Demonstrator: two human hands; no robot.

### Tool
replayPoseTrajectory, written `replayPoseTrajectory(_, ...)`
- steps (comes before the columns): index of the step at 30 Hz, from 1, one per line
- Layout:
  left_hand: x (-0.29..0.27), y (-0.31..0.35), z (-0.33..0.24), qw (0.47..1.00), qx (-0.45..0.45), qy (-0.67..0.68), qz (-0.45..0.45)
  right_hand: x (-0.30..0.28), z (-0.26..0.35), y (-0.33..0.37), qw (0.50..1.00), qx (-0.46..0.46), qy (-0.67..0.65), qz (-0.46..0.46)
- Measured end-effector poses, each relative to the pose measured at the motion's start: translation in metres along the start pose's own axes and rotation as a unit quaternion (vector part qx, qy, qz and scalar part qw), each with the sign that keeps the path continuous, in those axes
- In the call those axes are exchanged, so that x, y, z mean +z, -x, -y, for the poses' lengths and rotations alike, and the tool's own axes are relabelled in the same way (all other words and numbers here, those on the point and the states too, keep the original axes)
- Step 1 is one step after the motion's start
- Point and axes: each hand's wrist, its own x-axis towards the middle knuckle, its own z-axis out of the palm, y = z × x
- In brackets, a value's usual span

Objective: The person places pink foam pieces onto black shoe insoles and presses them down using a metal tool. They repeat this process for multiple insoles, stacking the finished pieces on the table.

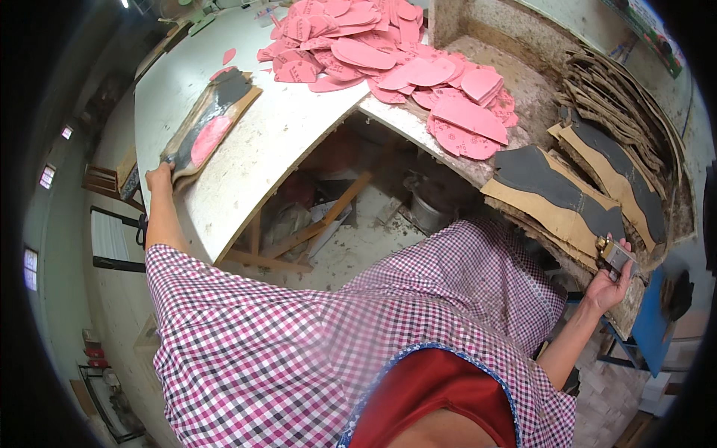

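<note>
At the left, my left hand [159,178] pinches the near end of a tan and dark grey shoe-upper-like panel [237,93], which lies on the white table. Its dark area looks glossy, and an oval pink piece [211,140] rests on it. My right hand [606,290] is closed round a small silver metal tool [617,255] with a brass-coloured knob; it resembles a spray gun head, but its exact kind is not clear. That tool is beside the near end of another tan and dark grey panel [556,196], flat on the right-hand stack.
A heap of pink cut pieces [366,52] covers the far middle of the white table [246,175]. More panels [616,179] and a tall brown stack [616,104] stand at the right. Below the table's inner corner are a metal pot [429,213] and wooden bars [328,216].
</note>
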Motion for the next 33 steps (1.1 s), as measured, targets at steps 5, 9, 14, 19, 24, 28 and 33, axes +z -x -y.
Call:
replayPoseTrajectory(5, 0.038, 0.145, -0.075, 0.827, 0.42, -0.281, -0.244, -0.008, 0.001, -0.005, 1.0, 0.015, -0.016, 0.003)
replayPoseTrajectory(9, 0.118, 0.273, -0.17, 0.622, 0.754, -0.123, 0.17, -0.011, 0.002, -0.002, 0.999, 0.008, -0.02, -0.039)
replayPoseTrajectory(14, 0.218, 0.323, -0.204, 0.517, 0.803, -0.284, 0.085, -0.006, -0.002, 0.001, 0.999, -0.005, -0.028, -0.02)
replayPoseTrajectory(19, 0.238, 0.325, -0.227, 0.537, 0.758, -0.354, 0.106, 0.003, 0.0, 0.007, 0.999, -0.012, -0.018, -0.032)
replayPoseTrajectory(24, 0.226, 0.322, -0.24, 0.609, 0.737, -0.238, 0.171, 0.007, 0.001, 0.01, 0.999, -0.025, -0.021, -0.016)
replayPoseTrajectory(28, 0.217, 0.32, -0.239, 0.701, 0.693, -0.099, 0.137, 0.008, 0.0, 0.01, 0.999, -0.024, -0.029, -0.002)
replayPoseTrajectory(33, 0.2, 0.327, -0.232, 0.829, 0.528, 0.134, 0.127, 0.009, 0.0, 0.013, 0.999, -0.015, -0.044, -0.014)
